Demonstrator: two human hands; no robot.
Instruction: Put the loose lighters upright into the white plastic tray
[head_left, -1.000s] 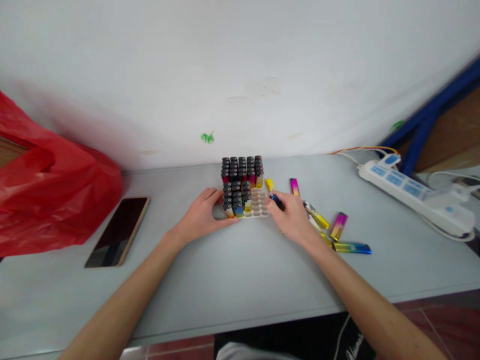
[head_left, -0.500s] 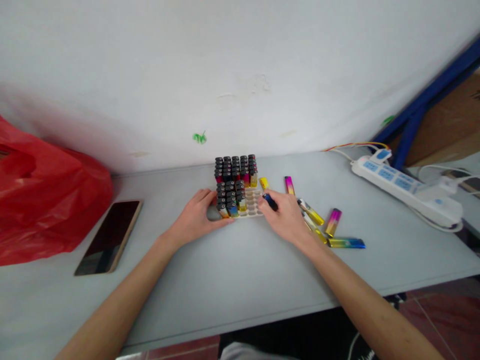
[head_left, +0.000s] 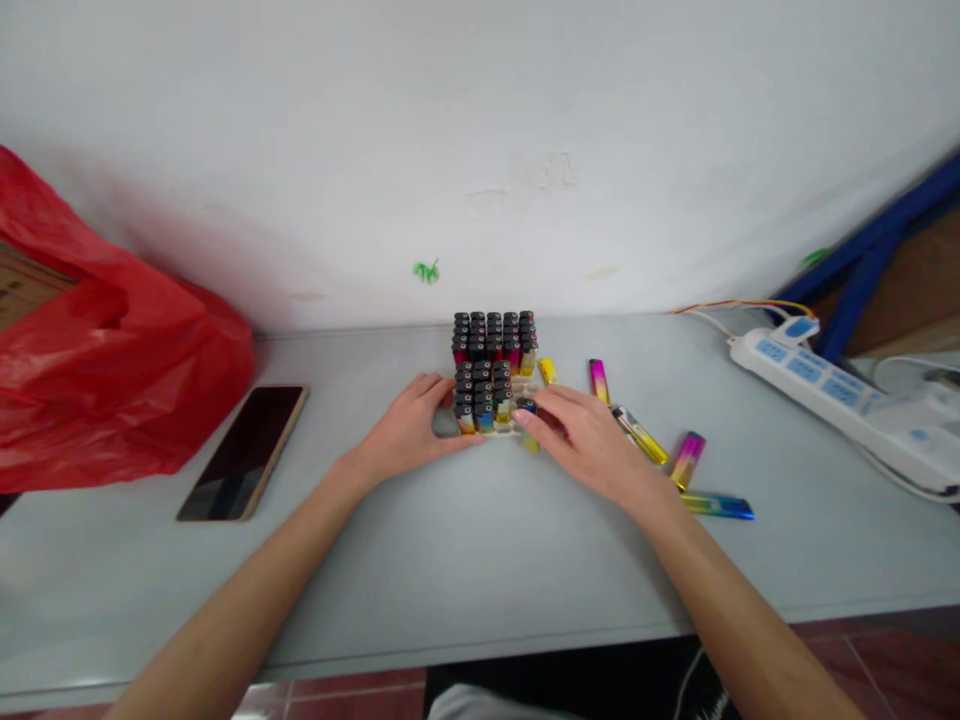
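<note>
My left hand grips the near left corner of a white tray, its thumb along the front edge and its fingers at the side. Several lighters with black tops stand upright in the tray's slots, and a fuller block of lighters stands just behind. At the tray's front right, my right hand pinches a blue and yellow lighter, held upright between thumb and fingers. Whether its base sits in a slot or in front of the tray, I cannot tell.
Loose lighters lie to the right: a yellow one, a pink one, a silver and yellow one, a purple one and a blue one. A phone, red bag and power strip flank them.
My right hand has brought the lighter down and upright at the tray's front right. My left hand keeps its hold on the tray. The whole view has shifted slightly.
</note>
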